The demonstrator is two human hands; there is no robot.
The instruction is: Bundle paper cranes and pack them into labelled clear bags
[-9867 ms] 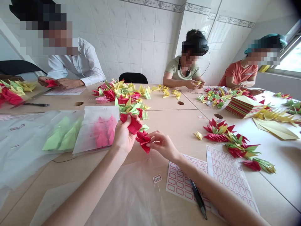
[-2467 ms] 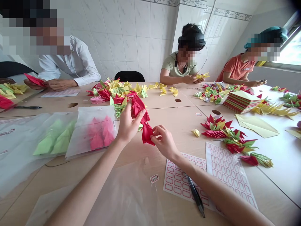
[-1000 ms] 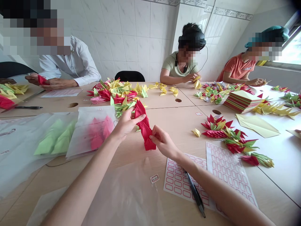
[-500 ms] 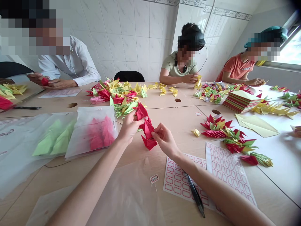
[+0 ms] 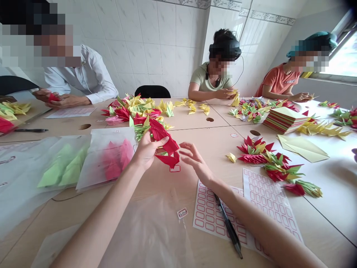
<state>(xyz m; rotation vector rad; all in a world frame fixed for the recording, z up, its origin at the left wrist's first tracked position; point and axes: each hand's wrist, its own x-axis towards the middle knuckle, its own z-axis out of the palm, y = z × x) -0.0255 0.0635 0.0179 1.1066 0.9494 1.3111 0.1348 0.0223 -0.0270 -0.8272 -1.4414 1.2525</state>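
My left hand (image 5: 146,150) is closed round a stack of red folded paper pieces (image 5: 164,143) held over the table (image 5: 195,137). My right hand (image 5: 193,160) hovers just right of the stack with its fingers spread, holding nothing. A small red-bordered sticker (image 5: 174,168) lies on the wood right below the stack. Sticker sheets (image 5: 264,201) and a black pen (image 5: 227,225) lie under my right forearm.
Two translucent bags hold green pieces (image 5: 60,167) and pink pieces (image 5: 114,158) at left. A heap of red, yellow and green folded pieces (image 5: 134,109) lies beyond. A chain of folded pieces (image 5: 276,167) and a paper stack (image 5: 284,119) sit right. Three other people work across the table.
My right hand has let go of the red stack and opened. My left hand has tilted the stack flatter and drawn it a little left. A sticker now shows on the table below.
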